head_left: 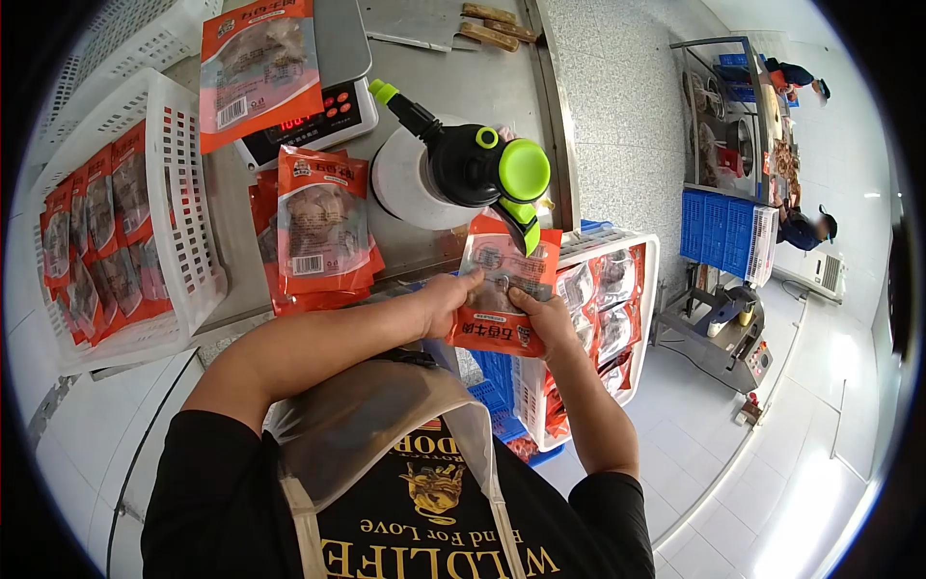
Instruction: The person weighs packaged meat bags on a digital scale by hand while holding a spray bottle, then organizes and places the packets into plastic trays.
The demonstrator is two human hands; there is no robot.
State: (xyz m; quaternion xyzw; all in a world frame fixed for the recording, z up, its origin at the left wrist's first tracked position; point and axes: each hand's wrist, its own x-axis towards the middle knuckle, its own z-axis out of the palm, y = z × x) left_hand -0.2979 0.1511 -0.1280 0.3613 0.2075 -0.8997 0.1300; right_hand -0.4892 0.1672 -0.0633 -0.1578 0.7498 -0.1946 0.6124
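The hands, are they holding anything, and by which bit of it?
Yes, a red packet: the left hand holds one side edge, the right hand the other, thumbs on top.

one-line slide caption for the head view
Left hand and right hand hold a red pouch near a spray bottle.

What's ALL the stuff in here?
table: one, grey, top
scale: one, silver, on table
sprayer: one, black and green, on table
handles: three, brown, top
scale packet: one, red, on scale
packet pile: several, red, by sprayer
held packet: one, red, centre
baskets: several, white, left and right
basket packets: many, red, inside baskets
crates: several, blue, right
rack: one, grey, right
machine: one, grey, right
people: two, dark-clothed, right
apron: one, translucent, bottom
shirt: one, black, bottom
left hand: one, bare, centre
right hand: one, bare, centre
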